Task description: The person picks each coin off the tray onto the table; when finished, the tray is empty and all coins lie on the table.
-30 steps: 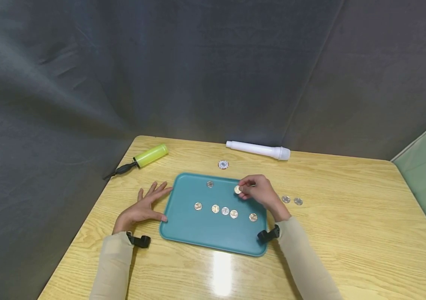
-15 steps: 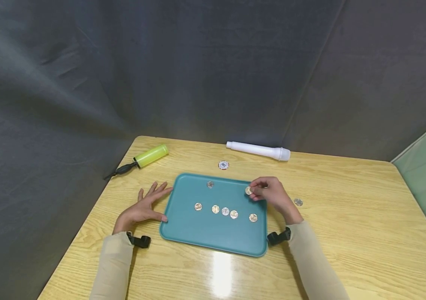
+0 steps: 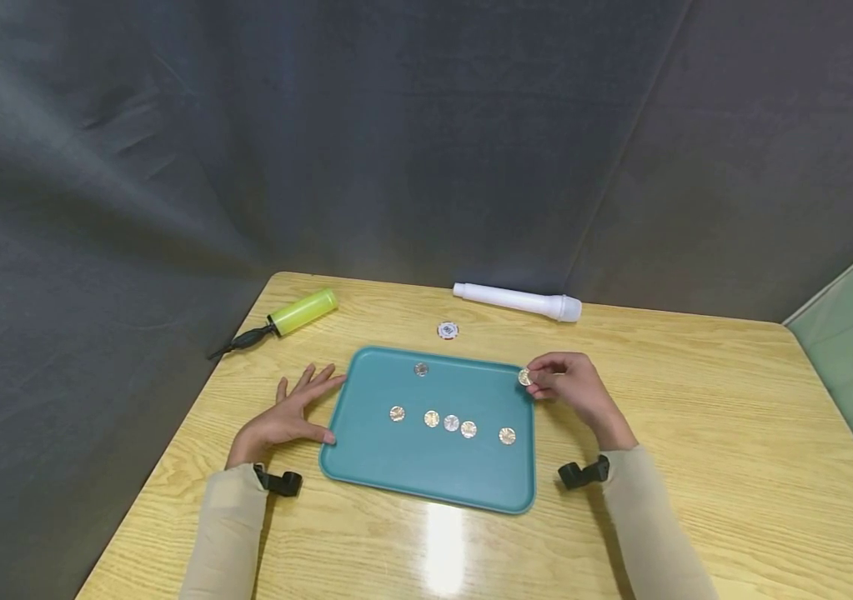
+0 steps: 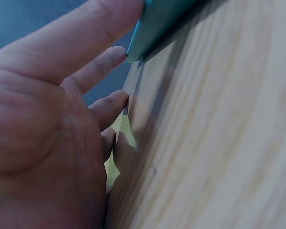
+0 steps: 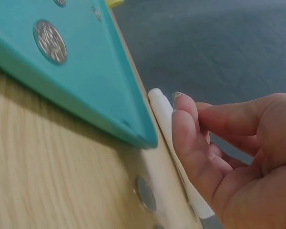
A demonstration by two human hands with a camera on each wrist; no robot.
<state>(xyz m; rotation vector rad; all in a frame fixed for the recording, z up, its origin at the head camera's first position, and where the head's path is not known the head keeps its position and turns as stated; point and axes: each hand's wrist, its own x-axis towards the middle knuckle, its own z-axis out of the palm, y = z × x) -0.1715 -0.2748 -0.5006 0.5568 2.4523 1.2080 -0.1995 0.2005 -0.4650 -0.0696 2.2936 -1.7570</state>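
The wooden table [image 3: 696,417] gives firm support, and the teal tray [image 3: 426,467] lies flat on it. At the tray's left rim the left hand [image 3: 287,415] rests open, fingers spread, its thumb and index fingertip at the edge; that light brace looks enough, since pressing hard there could slide or tip the tray. The right hand [image 3: 572,387] pinches the held coin [image 3: 524,377] between thumb and fingers, at the tray's far right corner in the head view; its exact height above the rim is hard to tell. Handling it well calls for clearing that raised rim, a gentle hold on both faces, and a flat release, as an edge-on drop could roll. Six coins in the tray [image 3: 432,418] lie apart or close together, so a low fingertip could nudge them. Another coin on the tabletop [image 5: 146,193] lies near the same corner, in easy reach.
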